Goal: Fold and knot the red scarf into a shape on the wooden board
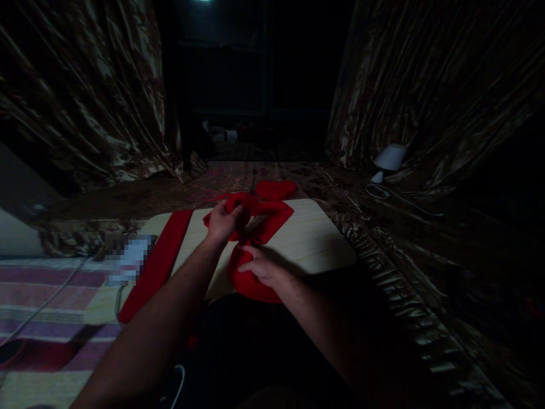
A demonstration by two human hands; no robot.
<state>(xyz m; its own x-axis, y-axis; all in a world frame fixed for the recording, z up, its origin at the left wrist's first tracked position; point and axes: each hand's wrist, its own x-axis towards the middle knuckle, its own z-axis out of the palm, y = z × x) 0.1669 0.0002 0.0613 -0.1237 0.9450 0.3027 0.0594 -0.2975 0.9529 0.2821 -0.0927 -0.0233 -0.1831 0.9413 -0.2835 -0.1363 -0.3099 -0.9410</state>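
A length of red cloth (272,218) lies bunched and looped over a small pale wooden table (315,236). My left hand (223,221) is closed on a gathered part of it, thumb on top. Lower and to the right, my right hand (258,266) grips the rounded near part of the same cloth at the table's front edge. Between the hands the cloth narrows as if twisted or tied; the dim light hides how. A flat red strip (164,267) runs across the table's left side. Another folded red piece (276,189) rests beyond the far edge.
A blurred-out flat item (130,260) lies at the table's left end. Striped bedding (46,295) with a cable is at left. A small white lamp (389,158) with its cord stands at right on patterned fabric. Heavy curtains (123,102) hang at both sides.
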